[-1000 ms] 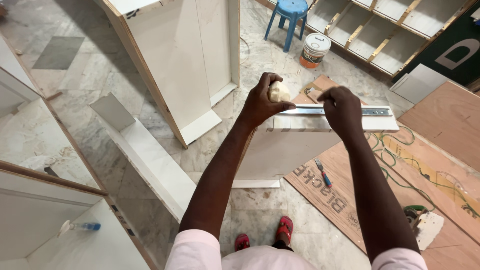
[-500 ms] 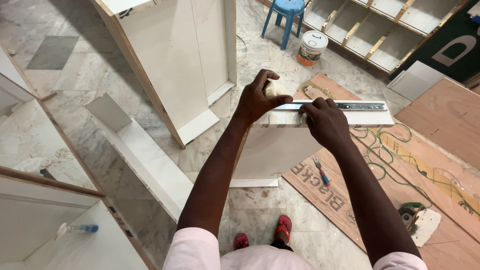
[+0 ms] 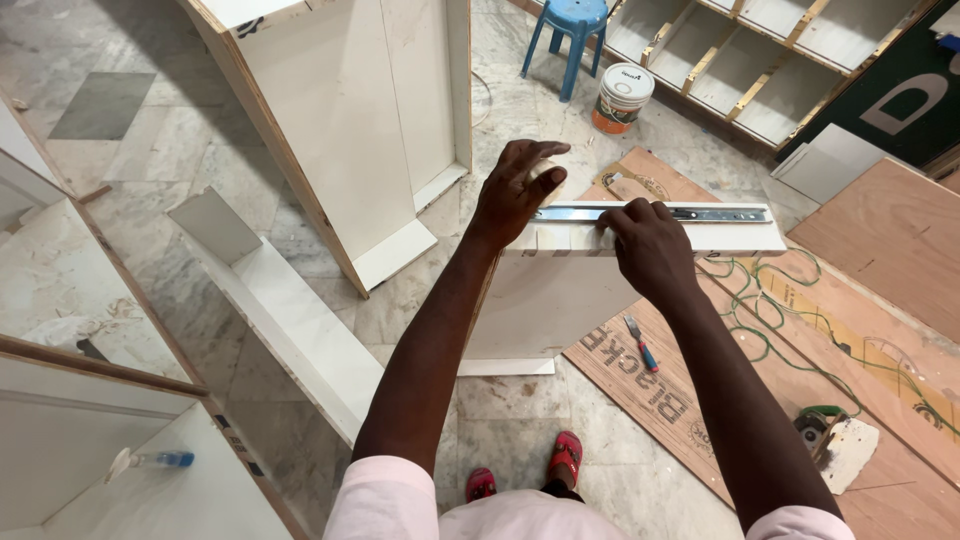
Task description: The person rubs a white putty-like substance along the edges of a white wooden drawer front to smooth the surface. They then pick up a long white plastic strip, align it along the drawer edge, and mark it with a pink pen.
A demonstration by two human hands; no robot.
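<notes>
Gripping a pale rounded object (image 3: 545, 172), perhaps a cloth, the left hand (image 3: 515, 195) rests on the upright white panel (image 3: 560, 290); the right hand (image 3: 650, 245), fingers curled, presses the metal drawer slide (image 3: 700, 214) along its top edge.

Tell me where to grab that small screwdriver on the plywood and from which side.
Take the screwdriver by its red-and-blue handle, the lower-right end, with the grip coming from above. It lies flat on the plywood sheet, blade pointing up-left, apart from the green cord.

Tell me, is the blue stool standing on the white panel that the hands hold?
No, the blue stool stands on the marble floor, far behind the white panel.
</notes>
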